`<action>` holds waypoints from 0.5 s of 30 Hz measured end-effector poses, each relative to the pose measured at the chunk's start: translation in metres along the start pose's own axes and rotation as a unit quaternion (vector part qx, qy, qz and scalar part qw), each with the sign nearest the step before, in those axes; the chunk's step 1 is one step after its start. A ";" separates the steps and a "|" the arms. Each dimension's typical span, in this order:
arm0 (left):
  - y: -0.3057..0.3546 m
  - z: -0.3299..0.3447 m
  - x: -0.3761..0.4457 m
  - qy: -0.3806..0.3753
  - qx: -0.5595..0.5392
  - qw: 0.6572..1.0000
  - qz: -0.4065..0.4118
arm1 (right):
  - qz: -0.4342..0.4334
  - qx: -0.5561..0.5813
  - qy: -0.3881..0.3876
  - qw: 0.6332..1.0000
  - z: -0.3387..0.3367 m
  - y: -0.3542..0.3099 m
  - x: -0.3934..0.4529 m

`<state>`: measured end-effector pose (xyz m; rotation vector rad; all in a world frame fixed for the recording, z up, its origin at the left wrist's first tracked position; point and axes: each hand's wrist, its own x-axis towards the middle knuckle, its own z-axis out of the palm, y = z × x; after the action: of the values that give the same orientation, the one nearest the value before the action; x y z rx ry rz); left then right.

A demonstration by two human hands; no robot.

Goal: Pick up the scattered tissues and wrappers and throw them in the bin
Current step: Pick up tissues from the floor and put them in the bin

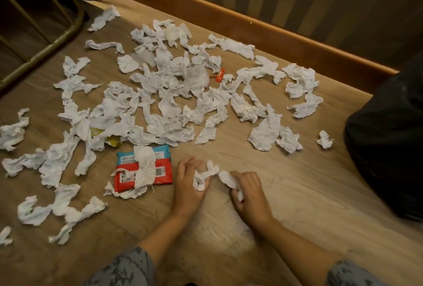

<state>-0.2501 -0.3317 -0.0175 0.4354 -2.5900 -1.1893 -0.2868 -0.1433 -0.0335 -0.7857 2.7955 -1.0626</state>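
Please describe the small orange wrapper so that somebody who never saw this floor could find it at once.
Start at the wooden skirting board along the wall and look down into the big heap of white tissues on the floor. Near the heap's upper right part lies the small orange wrapper, beside crumpled tissues. It is the only orange thing there, and far smaller than the red and blue packet by the hands.

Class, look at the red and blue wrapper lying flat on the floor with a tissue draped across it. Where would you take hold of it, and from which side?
Pinch the red and blue wrapper at its right edge, probably coming from the right, where the left hand is nearest. It lies flat, so a thin edge is the only grippable part, and that end is bare; the draped tissue covers the middle.
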 end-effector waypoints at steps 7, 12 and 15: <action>-0.001 -0.012 0.017 -0.076 0.039 0.996 0.030 | 0.055 0.071 0.074 0.993 -0.027 -0.012 0.050; 0.050 -0.019 0.079 0.023 -0.015 1.000 0.011 | 0.029 0.066 0.075 0.995 -0.071 -0.026 0.096; 0.094 -0.033 0.127 0.083 -0.065 0.994 -0.019 | -0.067 0.001 0.043 0.997 -0.121 -0.034 0.133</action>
<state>-0.3706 -0.3432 0.0893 0.5342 -2.3571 -1.2688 -0.4139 -0.1549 0.0978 -0.9604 2.8478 -1.1446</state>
